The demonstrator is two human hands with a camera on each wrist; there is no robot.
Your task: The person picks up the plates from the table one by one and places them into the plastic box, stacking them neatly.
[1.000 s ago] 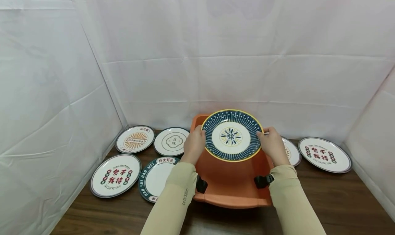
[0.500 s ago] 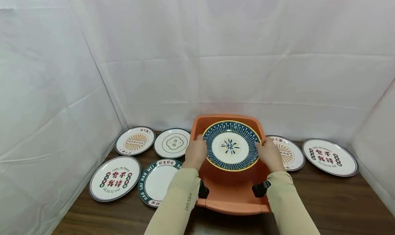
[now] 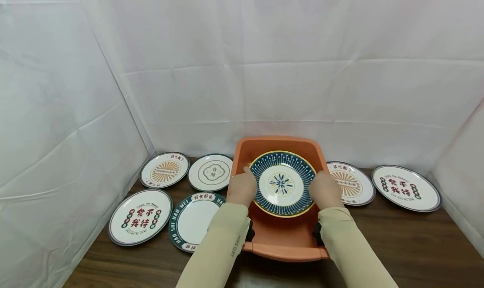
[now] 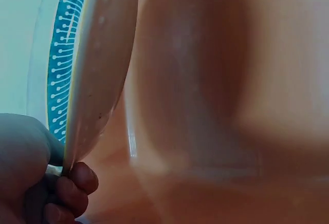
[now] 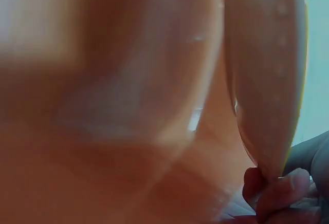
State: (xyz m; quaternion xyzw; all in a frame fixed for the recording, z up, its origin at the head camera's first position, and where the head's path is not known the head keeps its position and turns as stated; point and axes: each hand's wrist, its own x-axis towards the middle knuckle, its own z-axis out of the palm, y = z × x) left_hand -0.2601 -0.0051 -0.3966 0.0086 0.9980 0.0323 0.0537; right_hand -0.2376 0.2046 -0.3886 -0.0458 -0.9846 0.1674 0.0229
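Both hands, left hand (image 3: pixel 242 189) and right hand (image 3: pixel 325 190), grip the blue plate (image 3: pixel 282 183), apparently inside the orange basin (image 3: pixel 280 241).

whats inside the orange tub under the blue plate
Only bare orange floor shows in the tub nearer the person. The blue plate, gripped at its rim by the left hand and right hand, covers the rest.

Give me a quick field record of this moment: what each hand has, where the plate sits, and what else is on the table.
left hand: grips the left rim of the blue plate
right hand: grips the plate's right rim
plate position: inside the orange tub, tilted toward the camera; contact with the bottom cannot be told
table: four plates left of the tub, two right
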